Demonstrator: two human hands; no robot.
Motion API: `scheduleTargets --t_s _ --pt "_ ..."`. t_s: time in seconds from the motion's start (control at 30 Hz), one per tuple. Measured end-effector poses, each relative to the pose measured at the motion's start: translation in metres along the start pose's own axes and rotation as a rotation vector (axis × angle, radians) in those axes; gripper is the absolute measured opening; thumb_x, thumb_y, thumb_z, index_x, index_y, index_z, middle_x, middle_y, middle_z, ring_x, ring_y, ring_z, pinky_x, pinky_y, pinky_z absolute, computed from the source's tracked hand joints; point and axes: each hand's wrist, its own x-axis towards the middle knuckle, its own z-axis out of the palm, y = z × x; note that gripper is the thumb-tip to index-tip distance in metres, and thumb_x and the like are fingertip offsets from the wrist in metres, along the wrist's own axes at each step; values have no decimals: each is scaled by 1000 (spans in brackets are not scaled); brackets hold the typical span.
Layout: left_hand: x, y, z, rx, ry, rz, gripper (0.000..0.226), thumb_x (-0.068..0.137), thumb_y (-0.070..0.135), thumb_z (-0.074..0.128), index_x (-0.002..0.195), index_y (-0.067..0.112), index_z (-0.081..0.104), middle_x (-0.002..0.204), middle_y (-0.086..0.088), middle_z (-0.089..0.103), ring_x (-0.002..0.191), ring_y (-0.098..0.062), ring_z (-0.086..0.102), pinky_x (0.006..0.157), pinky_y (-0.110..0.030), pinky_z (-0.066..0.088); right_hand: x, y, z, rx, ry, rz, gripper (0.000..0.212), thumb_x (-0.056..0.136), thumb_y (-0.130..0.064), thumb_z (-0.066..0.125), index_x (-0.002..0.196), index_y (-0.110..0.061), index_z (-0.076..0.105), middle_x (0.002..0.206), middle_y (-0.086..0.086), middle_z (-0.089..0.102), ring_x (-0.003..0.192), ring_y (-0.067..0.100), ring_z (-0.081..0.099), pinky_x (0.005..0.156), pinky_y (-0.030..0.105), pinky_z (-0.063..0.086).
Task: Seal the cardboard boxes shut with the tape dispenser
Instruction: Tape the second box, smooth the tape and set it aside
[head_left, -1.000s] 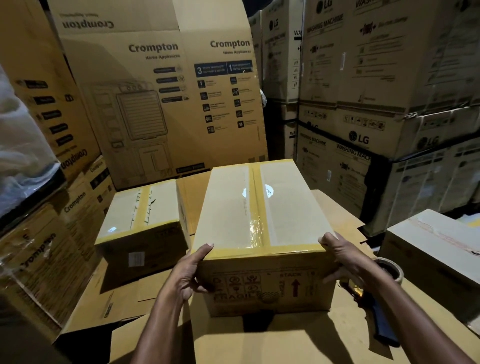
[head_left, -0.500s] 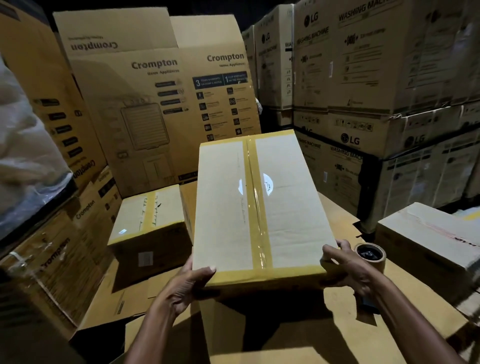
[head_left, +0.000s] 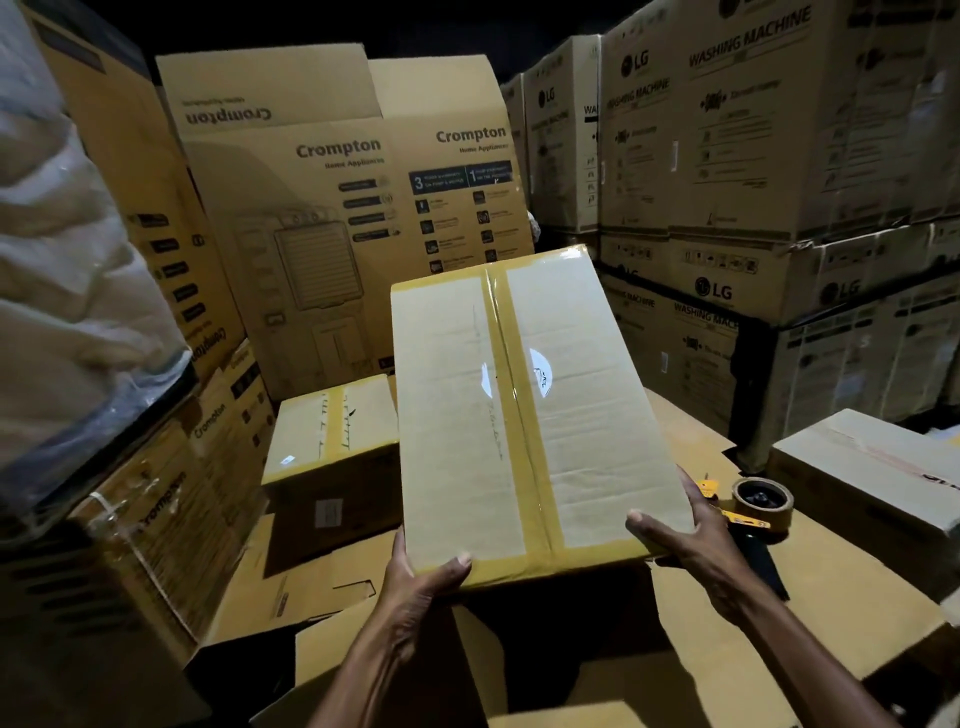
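Observation:
A long cardboard box (head_left: 566, 436), taped down its middle seam and along its near edge, is lifted and tilted with its far end up. My left hand (head_left: 421, 587) grips its near left corner, thumb on top. My right hand (head_left: 691, 540) grips the near right corner, thumb on the taped face. The tape dispenser (head_left: 756, 514), with a brown tape roll and dark handle, lies on the flattened cardboard to the right of my right hand. A smaller taped box (head_left: 332, 431) sits to the left.
Flattened cardboard sheets (head_left: 831, 613) form the work surface. Tall Crompton cartons (head_left: 332, 218) stand behind, stacked LG washing machine cartons (head_left: 779, 208) on the right. Another box (head_left: 878, 467) sits at far right. A plastic-wrapped bundle (head_left: 62, 291) is at left.
The long box went from resting on the cardboard to being lifted and tipped up toward me, both hands keeping hold of its near corners. The dispenser has stayed where it lay.

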Motion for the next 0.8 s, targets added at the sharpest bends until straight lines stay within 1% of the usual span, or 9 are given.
scheduleTargets --t_s 0.13,0.2,0.27,0.37,0.43,0.5,0.57,0.7,0.8 --pt "24 18 -51 10 22 53 115 44 41 99 144 34 42 130 -4 61 118 -25 60 84 -39 60 22 -16 55 -18 7 -49 111 57 -59 92 151 -57 33 134 -4 61 112 29 66 80 52 64" --pt "45 31 -87 29 37 103 116 45 44 101 145 35 42 130 -3 62 121 -25 60 97 -47 57 40 -27 94 -15 -7 -92 105 59 -56 91 148 -59 35 130 -6 62 110 28 66 82 55 63" --pt "66 50 -127 38 56 139 112 49 41 102 145 37 43 130 -1 63 122 -24 60 103 -49 54 60 -38 140 3 -15 -133 107 59 -57 90 150 -56 34 129 -6 62 109 27 66 81 53 63" --pt "94 84 -181 54 98 182 108 52 39 100 143 39 42 128 3 61 119 -21 60 97 -46 56 87 -55 209 42 -36 -170 103 67 -48 92 153 -48 35 129 -7 62 109 23 66 80 50 64" --pt "112 105 -221 69 121 207 113 49 43 100 145 38 42 129 2 61 119 -22 60 93 -48 59 107 -65 256 82 -55 -182 94 77 -33 91 152 -43 36 127 -9 63 108 19 67 72 39 65" --pt "130 122 -256 82 147 245 117 45 45 98 147 35 43 129 2 63 119 -20 61 96 -48 58 128 -76 295 106 -74 -198 86 83 -25 84 153 -40 36 126 -12 64 109 18 67 68 30 62" --pt "149 136 -285 87 183 260 117 42 47 97 146 34 45 126 3 65 117 -19 63 98 -49 57 152 -84 329 100 -106 -207 90 84 -26 83 157 -38 33 128 -9 63 111 22 67 70 35 63" --pt "188 157 -330 78 201 249 118 43 44 97 147 31 44 126 1 65 116 -21 64 92 -50 60 199 -97 382 87 -133 -200 96 80 -33 85 159 -39 30 133 -5 60 114 25 64 80 52 64" --pt "223 165 -356 94 222 246 107 59 31 99 149 27 43 125 2 63 114 -18 62 87 -46 61 239 -102 416 74 -161 -193 100 78 -37 87 159 -41 30 135 -3 60 116 26 64 81 57 63"
